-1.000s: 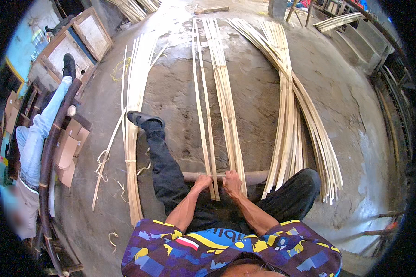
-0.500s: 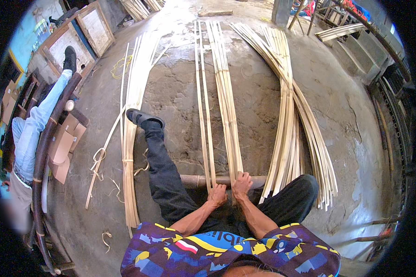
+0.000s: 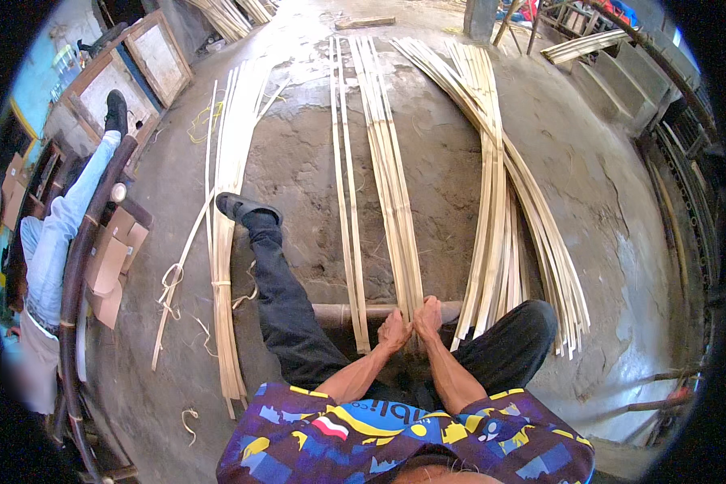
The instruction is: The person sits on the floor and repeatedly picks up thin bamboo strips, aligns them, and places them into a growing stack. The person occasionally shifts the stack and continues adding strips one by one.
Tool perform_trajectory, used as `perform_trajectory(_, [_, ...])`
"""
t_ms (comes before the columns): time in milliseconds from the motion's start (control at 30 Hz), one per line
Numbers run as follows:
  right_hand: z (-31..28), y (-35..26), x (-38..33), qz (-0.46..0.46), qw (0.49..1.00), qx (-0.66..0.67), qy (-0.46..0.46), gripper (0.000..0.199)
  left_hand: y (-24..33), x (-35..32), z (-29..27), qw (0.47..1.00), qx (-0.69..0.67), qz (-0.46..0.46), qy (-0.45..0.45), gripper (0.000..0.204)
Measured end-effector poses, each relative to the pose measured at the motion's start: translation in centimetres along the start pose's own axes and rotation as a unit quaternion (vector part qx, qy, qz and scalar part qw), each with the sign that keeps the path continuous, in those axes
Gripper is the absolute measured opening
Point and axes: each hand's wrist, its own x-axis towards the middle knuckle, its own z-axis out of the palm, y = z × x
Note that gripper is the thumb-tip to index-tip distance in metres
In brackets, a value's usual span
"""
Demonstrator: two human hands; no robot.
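A bundle of long, pale bamboo strips (image 3: 387, 185) runs away from me along the floor, its near end over a thick bamboo pole (image 3: 339, 313). My left hand (image 3: 394, 330) is closed at the left side of this bundle's near end. On its right side, my right hand (image 3: 427, 316) is closed too, almost touching the left one. Two loose bamboo strips (image 3: 348, 210) lie just left of the bundle, untouched, their near ends resting across the pole. The fingertips are partly hidden by the backs of my hands.
Right of me, a crossed pile of bamboo strips (image 3: 492, 161) spreads out. Another, tied bundle (image 3: 224, 323) lies beyond my outstretched left leg (image 3: 278, 282). At far left a person (image 3: 52, 266) lies beside dark poles and a cardboard box (image 3: 109, 266). Concrete steps (image 3: 621, 93) stand far right.
My left hand has let go of the two loose strips and moved right onto the middle bundle. My right hand has stayed at that bundle, shifting slightly. The view has shifted a little.
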Motion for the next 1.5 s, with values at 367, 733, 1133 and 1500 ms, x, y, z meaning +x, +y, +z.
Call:
perform_trajectory(367, [0.1,1.0,0.0,-0.045,0.989,-0.052,0.13,0.029,-1.0,-0.1,2.2,0.997,-0.036,0.055,0.046,0.035])
perform_trajectory(733, [-0.2,0.9,0.6,0.038,0.994,-0.019,-0.102,0.033,-1.6,-1.0,2.3,0.989,-0.086,0.111,0.046,0.025])
perform_trajectory(1133, [-0.3,1.6,0.4,0.005,0.998,-0.048,0.042,0.023,0.3,-2.2,1.8,0.995,-0.007,0.103,0.003,0.035])
perform_trajectory(1500, [-0.7,2.0,1.0,0.12,0.992,0.008,-0.047,0.024,2.5,-0.2,2.0,0.998,-0.034,-0.036,-0.027,0.04])
